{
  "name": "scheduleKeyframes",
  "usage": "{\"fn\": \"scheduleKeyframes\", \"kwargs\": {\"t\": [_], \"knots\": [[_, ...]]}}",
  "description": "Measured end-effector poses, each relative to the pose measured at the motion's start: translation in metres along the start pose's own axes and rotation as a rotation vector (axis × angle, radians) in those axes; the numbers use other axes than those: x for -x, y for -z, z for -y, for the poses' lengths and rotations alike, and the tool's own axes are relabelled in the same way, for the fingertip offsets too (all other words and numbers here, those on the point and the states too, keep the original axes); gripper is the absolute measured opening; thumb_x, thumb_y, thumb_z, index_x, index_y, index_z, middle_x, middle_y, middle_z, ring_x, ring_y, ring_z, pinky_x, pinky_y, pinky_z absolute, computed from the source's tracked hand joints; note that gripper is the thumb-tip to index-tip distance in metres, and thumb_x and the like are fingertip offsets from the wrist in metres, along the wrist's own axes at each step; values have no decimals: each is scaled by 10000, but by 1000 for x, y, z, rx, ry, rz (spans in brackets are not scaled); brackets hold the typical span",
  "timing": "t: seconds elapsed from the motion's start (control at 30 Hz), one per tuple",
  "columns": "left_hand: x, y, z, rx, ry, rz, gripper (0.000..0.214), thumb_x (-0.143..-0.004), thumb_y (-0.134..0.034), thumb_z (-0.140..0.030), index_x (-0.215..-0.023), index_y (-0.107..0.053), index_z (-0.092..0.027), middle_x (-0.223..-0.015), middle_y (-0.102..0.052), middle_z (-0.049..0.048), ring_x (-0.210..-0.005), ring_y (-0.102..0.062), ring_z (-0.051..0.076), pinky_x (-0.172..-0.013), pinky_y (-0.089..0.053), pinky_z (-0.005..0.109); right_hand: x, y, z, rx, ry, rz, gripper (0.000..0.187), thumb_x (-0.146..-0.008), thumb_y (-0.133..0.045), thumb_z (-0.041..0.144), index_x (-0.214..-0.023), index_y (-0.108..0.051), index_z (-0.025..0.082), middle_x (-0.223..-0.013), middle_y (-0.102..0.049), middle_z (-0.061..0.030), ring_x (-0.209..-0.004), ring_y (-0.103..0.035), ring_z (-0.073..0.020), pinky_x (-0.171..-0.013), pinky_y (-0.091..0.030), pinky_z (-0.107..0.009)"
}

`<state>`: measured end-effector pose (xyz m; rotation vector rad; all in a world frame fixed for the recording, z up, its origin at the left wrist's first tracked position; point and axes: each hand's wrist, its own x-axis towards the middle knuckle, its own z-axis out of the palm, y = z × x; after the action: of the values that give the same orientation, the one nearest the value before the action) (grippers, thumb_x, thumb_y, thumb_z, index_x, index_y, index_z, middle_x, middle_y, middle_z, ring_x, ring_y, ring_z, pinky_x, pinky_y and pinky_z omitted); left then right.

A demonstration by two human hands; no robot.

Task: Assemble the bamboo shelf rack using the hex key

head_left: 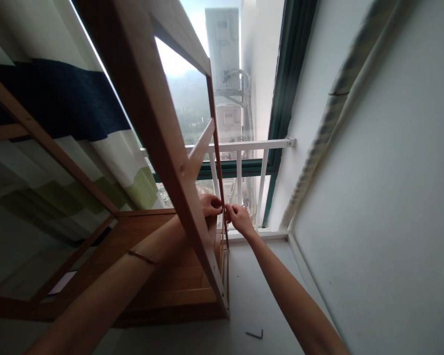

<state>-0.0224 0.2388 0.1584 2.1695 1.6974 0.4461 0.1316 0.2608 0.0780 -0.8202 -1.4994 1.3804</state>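
Subject: wooden frame (151, 123), an open rack of slim rails. It stands on the floor (251, 296) in the corner by the white railing (251, 144), with a striped curtain (59, 98) behind it.

Hands: the left hand (210, 203) reaches through the frame and the right hand (240, 218) comes round the outside. They meet low on the thin upright (215, 148). The fingers of both hands are bunched tight and pinch that upright from opposite sides. They possibly hold a small fitting there, but it is too small to make out.

Nearby: a hex key (254, 334) lies on the floor, well apart from both hands.

Handling, as judged: the timber is stiff and dry, not slippery. The frame is probably light for its bulk but gangly, and the slim upright would flex or strain at its joints if levered. The best hold is on the broader sloping rail or close to a joint, not at mid-span of the thin members.
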Motion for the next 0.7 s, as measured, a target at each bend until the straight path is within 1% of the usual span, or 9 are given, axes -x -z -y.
{"fn": "scheduleKeyframes", "kwargs": {"t": [0.07, 0.17, 0.23, 0.3, 0.37, 0.43, 0.53, 0.6, 0.7], "knots": [[0, -1, 0, -10, 0, -15, 236, -685, -557, -347, -711, -642, -128, -579, -560, -6, -543, -482, 110, -510, -344, 225, 0, 0, 0, -29, -14, 9, 370, -751, -531, 517, -723, -547, 148, -608, -583, -6, -479, -567, -105, -470, -482, -242], [1, -2, 1, 37, 18, -17, 255, -683, -560, -353, -758, -655, -129, -612, -590, 2, -574, -511, 119, -525, -363, 222, 2, 3, 2, -156, 11, 48, 355, -699, -622, 460, -865, -543, 157, -760, -604, -12, -558, -604, -107, -544, -521, -258], [0, -2, 3, 58, 19, -9, 270, -684, -560, -362, -777, -659, -129, -629, -604, 6, -587, -524, 123, -532, -372, 221, 4, 4, 4, -152, 36, 65, 328, -702, -628, 436, -849, -551, 152, -764, -599, -14, -587, -610, -109, -571, -528, -258], [0, -2, 5, 58, -3, 9, 272, -688, -557, -368, -772, -659, -130, -627, -604, 5, -588, -528, 125, -536, -378, 222, 3, 4, 5, -54, 38, 57, 305, -746, -573, 452, -777, -550, 149, -686, -584, -10, -563, -601, -112, -542, -521, -251], [-1, -1, 5, 63, -21, 27, 274, -690, -557, -375, -758, -656, -129, -619, -601, 5, -586, -528, 126, -541, -384, 222, 2, 2, 5, 56, 27, 47, 333, -789, -500, 481, -732, -530, 155, -632, -566, -6, -527, -588, -112, -493, -506, -240], [-1, 0, 4, 80, -11, 35, 278, -688, -561, -379, -763, -655, -128, -633, -611, 10, -595, -538, 130, -545, -389, 223, 1, 2, 4, 93, 30, 56, 326, -804, -475, 486, -780, -513, 163, -686, -573, -9, -516, -583, -106, -467, -495, -233], [0, 1, 1, 91, 29, 38, 270, -683, -562, -366, -778, -656, -131, -660, -627, 14, -610, -550, 134, -550, -394, 223, 0, 1, 1, 107, 86, 84, 279, -828, -457, 449, -892, -481, 178, -786, -569, -8, -528, -576, -94, -479, -483, -228], [0, 1, -1, 69, 29, 42, 256, -680, -557, -354, -759, -656, -131, -646, -619, 11, -606, -543, 133, -554, -393, 225, 0, 1, 2, 248, 173, 62, 241, -866, -397, 408, -873, -486, 183, -759, -556, -4, -570, -568, -98, -529, -469, -229], [0, 2, -1, 39, 18, 28, 251, -677, -550, -347, -741, -657, -129, -630, -604, 8, -605, -531, 133, -569, -395, 230, -2, -2, 6, 546, 290, -16, 263, -896, -337, 357, -785, -503, 186, -741, -554, -19, -657, -552, -120, -599, -430, -241]]}}
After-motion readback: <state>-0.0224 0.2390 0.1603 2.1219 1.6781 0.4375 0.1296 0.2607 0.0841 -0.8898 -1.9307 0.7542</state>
